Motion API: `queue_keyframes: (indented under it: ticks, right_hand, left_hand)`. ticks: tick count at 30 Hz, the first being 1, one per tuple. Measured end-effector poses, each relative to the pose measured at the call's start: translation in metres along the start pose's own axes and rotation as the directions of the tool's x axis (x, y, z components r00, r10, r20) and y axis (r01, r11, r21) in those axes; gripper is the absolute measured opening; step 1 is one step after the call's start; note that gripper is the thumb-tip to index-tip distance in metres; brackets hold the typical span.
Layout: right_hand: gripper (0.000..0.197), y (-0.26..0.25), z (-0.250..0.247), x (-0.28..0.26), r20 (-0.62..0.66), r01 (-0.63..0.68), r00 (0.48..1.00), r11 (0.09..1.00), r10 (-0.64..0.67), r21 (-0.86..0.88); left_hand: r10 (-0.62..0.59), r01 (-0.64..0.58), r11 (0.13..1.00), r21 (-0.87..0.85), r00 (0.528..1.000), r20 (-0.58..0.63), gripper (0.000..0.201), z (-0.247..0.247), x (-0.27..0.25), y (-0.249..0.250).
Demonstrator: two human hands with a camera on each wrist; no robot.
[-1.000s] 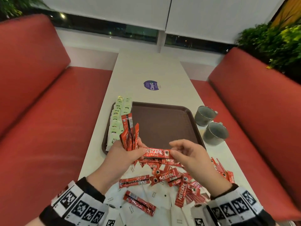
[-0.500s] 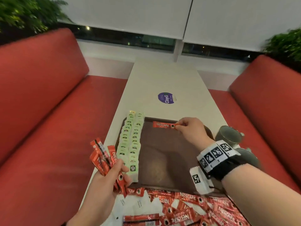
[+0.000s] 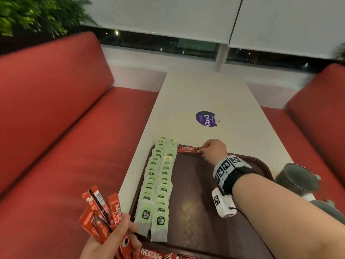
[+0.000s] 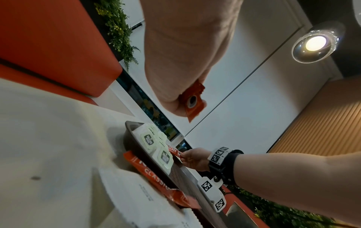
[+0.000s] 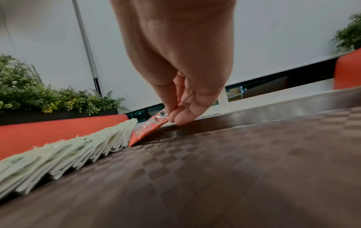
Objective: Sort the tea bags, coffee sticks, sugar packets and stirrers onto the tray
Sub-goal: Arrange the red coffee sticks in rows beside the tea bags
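A light, thin, floppy coffee stick [image 3: 189,149] is pinched at its end by the right hand's fingers [image 5: 180,118]; a bundle [image 3: 100,212] is gripped in the left hand [image 3: 112,240].

The long white surface [image 3: 196,94] runs between two red benches. On it lie a brown tray [image 3: 203,212] at the near middle, a round purple ClayG sticker [image 3: 206,118] farther off, two grey cups [image 3: 296,178] just right of the tray, and loose red Nescafe coffee sticks [image 3: 155,254] with white packets [image 4: 148,205] along the near edge
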State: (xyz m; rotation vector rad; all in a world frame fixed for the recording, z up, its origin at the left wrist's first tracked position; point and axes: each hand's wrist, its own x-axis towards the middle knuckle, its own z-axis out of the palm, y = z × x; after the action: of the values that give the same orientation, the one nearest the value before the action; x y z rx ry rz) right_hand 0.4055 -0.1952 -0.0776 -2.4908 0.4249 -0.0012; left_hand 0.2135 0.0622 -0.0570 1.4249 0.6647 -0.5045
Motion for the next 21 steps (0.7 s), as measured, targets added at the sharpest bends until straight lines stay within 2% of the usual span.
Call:
queue_keyframes:
  ticks: [1,3,5,8,10,12,14,15,16,18,20,21]
  right_hand:
    - [0.007,-0.001,0.002,0.002,-0.002,0.005,1.000,1.000,-0.005,-0.006]
    - [0.010,-0.004,0.006,0.005,0.001,0.018,1.000,0.999,-0.018,-0.037]
    - [0.016,-0.007,0.007,0.005,0.016,0.018,1.000,0.995,-0.017,-0.102]
    - [0.021,-0.009,0.007,0.003,0.032,-0.007,0.999,0.984,0.013,-0.178]
    - [0.021,-0.008,0.008,0.002,0.038,-0.028,0.999,0.978,0.037,-0.207]
    - [0.020,-0.007,0.011,0.000,0.030,-0.050,0.998,0.979,0.057,-0.198]
    - [0.020,-0.005,0.014,-0.002,0.005,-0.067,0.998,0.986,0.068,-0.156]
    - [0.020,-0.004,0.014,-0.002,-0.005,-0.069,0.998,0.988,0.069,-0.139]
    - [0.020,-0.004,0.014,-0.003,-0.008,-0.070,0.998,0.989,0.070,-0.130]
    - [0.020,-0.003,0.011,-0.005,-0.001,-0.066,0.998,0.990,0.066,-0.124]
    - [0.020,-0.002,0.008,-0.006,0.001,-0.058,0.998,0.992,0.058,-0.113]
    - [0.019,-0.002,0.006,-0.009,0.000,-0.052,0.999,0.994,0.052,-0.098]
  left_hand:
    - [-0.028,0.028,1.000,0.010,0.999,0.032,0.047,-0.001,-0.002,0.000]
    - [0.001,0.005,0.998,-0.066,0.996,0.090,0.049,-0.008,-0.004,-0.004]
    - [0.105,-0.102,0.978,-0.183,0.994,0.006,0.019,-0.015,-0.010,-0.009]
    - [0.173,-0.169,0.945,-0.279,0.985,-0.010,0.018,-0.024,-0.014,-0.019]
    - [0.148,-0.138,0.946,-0.293,0.989,0.012,0.019,-0.016,-0.014,-0.015]
    - [0.118,-0.108,0.964,-0.242,0.992,0.030,0.042,-0.017,-0.014,-0.012]
    - [0.113,-0.105,0.948,-0.299,0.994,0.008,0.022,-0.015,-0.019,-0.008]
    - [0.117,-0.109,0.942,-0.318,0.993,0.006,0.019,-0.013,-0.022,-0.006]
    - [0.111,-0.095,0.943,-0.320,0.993,0.033,0.020,-0.014,-0.021,-0.009]
    - [0.122,-0.112,0.963,-0.245,0.992,0.027,0.034,-0.018,-0.014,-0.021]
    - [0.155,-0.161,0.938,-0.308,0.987,-0.044,0.020,-0.017,-0.022,-0.021]
    - [0.181,-0.185,0.926,-0.330,0.983,-0.044,0.024,-0.018,-0.025,-0.025]
